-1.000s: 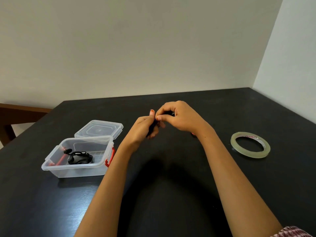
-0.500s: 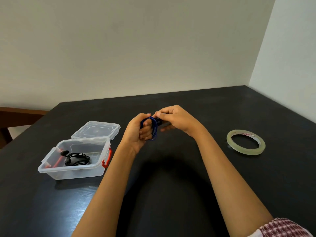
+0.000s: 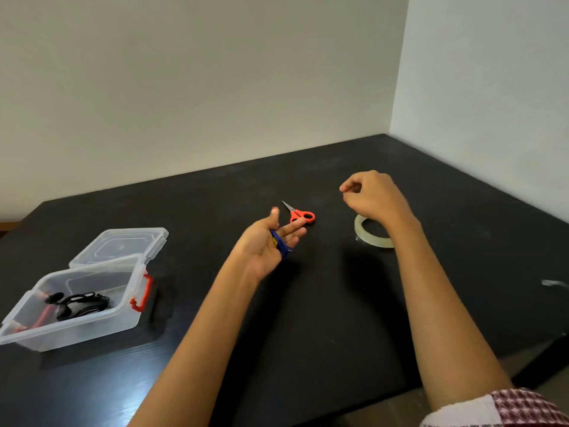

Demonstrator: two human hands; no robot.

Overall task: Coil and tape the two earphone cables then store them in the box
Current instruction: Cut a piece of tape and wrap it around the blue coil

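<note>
My left hand [image 3: 268, 241] is held above the middle of the black table [image 3: 308, 318] with a coiled blue earphone cable [image 3: 279, 244] wound round its fingers. My right hand [image 3: 371, 195] hovers to the right, fingers curled shut with nothing seen in them, above the roll of clear tape [image 3: 368, 233], which my wrist partly hides. A clear plastic box [image 3: 77, 306] with red latches stands open at the left. Inside it lies a coiled black earphone cable [image 3: 81, 305].
Orange-handled scissors [image 3: 300, 214] lie just beyond my left fingertips. The box's lid [image 3: 120, 245] hangs open behind the box. A small scrap of tape [image 3: 552, 283] sits near the table's right edge. Walls close the table's far and right sides.
My hands have parted. The right hand let go of the blue coil and moved right, over the tape roll. The left hand keeps the coil. The scissors have come into sight.
</note>
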